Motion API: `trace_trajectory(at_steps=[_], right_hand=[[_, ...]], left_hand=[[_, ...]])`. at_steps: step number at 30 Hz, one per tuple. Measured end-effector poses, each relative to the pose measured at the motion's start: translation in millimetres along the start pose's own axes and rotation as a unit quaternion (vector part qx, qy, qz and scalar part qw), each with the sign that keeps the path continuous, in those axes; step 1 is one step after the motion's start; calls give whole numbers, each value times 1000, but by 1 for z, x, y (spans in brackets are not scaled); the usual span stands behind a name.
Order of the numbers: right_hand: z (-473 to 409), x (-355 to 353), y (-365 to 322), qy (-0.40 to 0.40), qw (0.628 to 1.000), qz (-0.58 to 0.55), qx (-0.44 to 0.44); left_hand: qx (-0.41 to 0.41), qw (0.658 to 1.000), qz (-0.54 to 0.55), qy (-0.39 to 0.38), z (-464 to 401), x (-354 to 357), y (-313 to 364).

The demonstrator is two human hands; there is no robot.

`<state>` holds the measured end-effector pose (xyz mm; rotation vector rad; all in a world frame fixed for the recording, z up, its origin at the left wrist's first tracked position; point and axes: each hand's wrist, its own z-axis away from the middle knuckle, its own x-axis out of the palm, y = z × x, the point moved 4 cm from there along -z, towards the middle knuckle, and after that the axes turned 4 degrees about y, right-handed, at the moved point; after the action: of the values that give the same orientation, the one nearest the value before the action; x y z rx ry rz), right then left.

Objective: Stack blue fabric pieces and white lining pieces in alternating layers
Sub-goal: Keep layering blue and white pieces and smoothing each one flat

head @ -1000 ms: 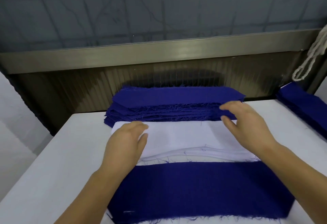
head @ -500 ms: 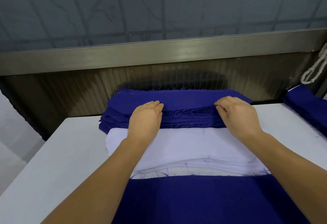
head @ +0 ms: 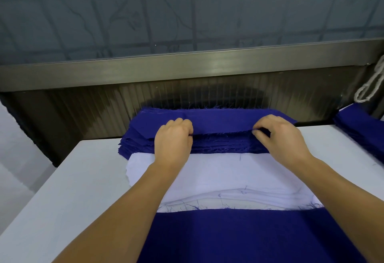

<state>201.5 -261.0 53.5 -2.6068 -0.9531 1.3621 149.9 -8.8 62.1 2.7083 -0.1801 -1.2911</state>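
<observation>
While the blue fabric stack [head: 199, 136] sits at the table's [head: 68, 190] far edge behind the white lining pieces [head: 224, 171], pinching only its top blue piece [head: 218, 118] at the near edge with left hand [head: 173, 141] and right hand [head: 282, 138], peeling evenly, avoiding snagging frayed layers beneath.

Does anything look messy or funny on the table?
A little. Loose blue threads lie on the white lining pile, and its near edge is rumpled rather than flat. The blue stack's edges are frayed. Both hands, left and right, pinch its top piece.
</observation>
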Motion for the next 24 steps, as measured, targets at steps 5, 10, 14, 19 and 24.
trace_trajectory(at_steps=[5, 10, 14, 19, 24], right_hand=[[10, -5, -1, 18, 1000, 5, -17], [13, -10, -4, 20, 1000, -5, 11], [22, -13, -10, 3, 1000, -6, -21], [30, -13, -11, 9, 1000, -18, 12], [39, -24, -20, -6, 1000, -7, -17]], left_hand=[[26, 999, 17, -17, 2, 3, -3], [49, 999, 9, -12, 5, -7, -2], [50, 998, 24, -7, 11, -13, -3], [17, 1000, 23, -10, 19, -15, 2], [15, 1000, 17, -7, 21, -28, 5]])
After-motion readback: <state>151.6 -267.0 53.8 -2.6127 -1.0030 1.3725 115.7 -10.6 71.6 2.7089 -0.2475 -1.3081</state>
